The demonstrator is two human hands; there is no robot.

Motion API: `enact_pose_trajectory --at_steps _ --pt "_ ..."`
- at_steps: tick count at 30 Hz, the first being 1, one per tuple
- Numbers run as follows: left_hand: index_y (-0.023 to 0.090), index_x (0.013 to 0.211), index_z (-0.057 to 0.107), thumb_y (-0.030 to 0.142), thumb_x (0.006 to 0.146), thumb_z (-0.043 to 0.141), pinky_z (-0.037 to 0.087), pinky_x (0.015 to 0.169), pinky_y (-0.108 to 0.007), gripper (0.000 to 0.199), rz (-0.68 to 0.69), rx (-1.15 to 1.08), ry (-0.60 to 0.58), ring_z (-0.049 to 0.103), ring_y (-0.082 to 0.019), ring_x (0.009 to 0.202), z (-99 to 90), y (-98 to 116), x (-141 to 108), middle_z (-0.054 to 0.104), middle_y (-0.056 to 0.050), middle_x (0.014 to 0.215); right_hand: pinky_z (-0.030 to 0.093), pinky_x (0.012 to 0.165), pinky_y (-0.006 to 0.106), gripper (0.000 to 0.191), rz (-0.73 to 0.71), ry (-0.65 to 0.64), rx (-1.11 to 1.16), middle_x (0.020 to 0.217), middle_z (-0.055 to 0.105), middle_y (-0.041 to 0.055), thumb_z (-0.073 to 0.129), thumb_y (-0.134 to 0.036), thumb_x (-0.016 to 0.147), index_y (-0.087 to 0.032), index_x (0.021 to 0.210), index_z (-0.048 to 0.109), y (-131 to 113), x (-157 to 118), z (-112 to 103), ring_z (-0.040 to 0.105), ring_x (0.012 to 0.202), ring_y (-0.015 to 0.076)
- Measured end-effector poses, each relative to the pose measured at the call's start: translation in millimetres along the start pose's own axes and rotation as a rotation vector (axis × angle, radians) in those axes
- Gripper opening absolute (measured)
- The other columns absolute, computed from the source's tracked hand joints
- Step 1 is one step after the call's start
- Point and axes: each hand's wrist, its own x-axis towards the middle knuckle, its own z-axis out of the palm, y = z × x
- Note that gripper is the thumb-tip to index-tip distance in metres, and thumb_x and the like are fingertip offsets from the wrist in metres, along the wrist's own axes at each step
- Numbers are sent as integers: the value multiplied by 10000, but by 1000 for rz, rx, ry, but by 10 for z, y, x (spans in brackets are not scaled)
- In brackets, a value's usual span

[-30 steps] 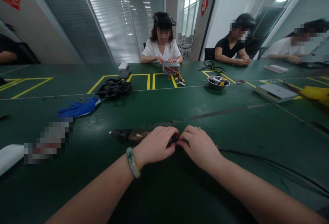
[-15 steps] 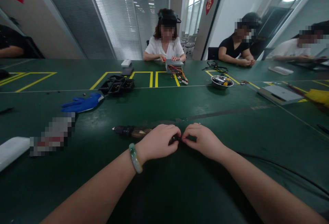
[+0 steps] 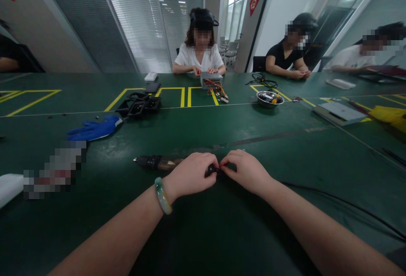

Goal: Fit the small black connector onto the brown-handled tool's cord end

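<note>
A dark electric screwdriver point(image 3: 166, 164) lies on the green table, its chuck and metal tip pointing left. My left hand point(image 3: 196, 173), with a green bangle at the wrist, is wrapped round the black rear end of this tool. Just right of it, my right hand point(image 3: 245, 170) pinches at the tool's end where the cable comes out; what exactly lies between the fingertips is too small to tell. From behind the right hand a black cable point(image 3: 336, 200) runs off to the right. The fingertips of both hands nearly touch.
A blue glove point(image 3: 95, 129) and a white object point(image 3: 11, 187) lie left. Farther off are black trays point(image 3: 139, 105), a metal box point(image 3: 207, 79) with coloured wires, a metal bowl point(image 3: 269, 99) of parts and a flat grey case point(image 3: 341, 112). Several people sit around the table.
The whole view has shifted slightly, so things appear a little farther left. Both hands keep the same hold at the tool's rear end.
</note>
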Motion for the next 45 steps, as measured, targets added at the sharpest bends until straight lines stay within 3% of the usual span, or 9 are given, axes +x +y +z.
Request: enact_pose_trajectory --at_steps 18,23,29,33,39,43,45 --pt "205 961 585 299 867 532 435 858 -360 143 7 11 15 549 -174 887 13 22 -12 595 -21 966 387 867 336 88 -5 -4 -36 916 638 -1 612 -187 889 -219 933 682 -37 -15 -1 557 864 169" --pt "209 909 612 265 880 502 386 929 -396 126 16 64 89 507 -208 1035 0 62 -8 594 -32 1035 404 765 300 72 52 -84 36 854 638 -5 604 -217 888 -211 909 672 -52 -12 -37 569 782 150" --pt "223 875 647 277 852 527 336 951 -390 134 77 48 -35 546 -168 889 -54 62 -15 626 2 874 393 596 222 100 169 -267 252 762 664 -35 581 -225 888 -218 918 675 -109 -66 -74 590 663 111" --pt "227 800 651 314 814 570 296 964 -402 120 87 58 -57 536 -174 886 -81 86 -41 632 12 851 394 550 199 119 256 -374 407 700 669 -52 558 -229 893 -211 894 675 -168 -86 -70 594 604 96" --pt "243 780 655 321 859 524 263 945 -423 172 14 57 -69 522 -181 900 -72 120 -48 649 20 848 401 574 211 120 270 -318 373 752 666 -39 592 -284 899 -232 880 699 -150 -116 -74 595 656 110" --pt "261 823 676 343 881 511 257 947 -422 193 -15 25 -88 524 -182 922 -70 113 -36 669 23 892 422 650 249 138 292 -130 136 911 638 8 699 -350 833 -241 918 697 -21 -250 -184 589 775 153" --pt "264 826 684 353 887 508 250 960 -423 207 -12 22 -95 525 -185 942 -70 105 -29 674 24 909 423 623 258 219 317 -134 61 922 619 30 750 -384 781 -228 922 689 59 -326 -233 581 767 169"
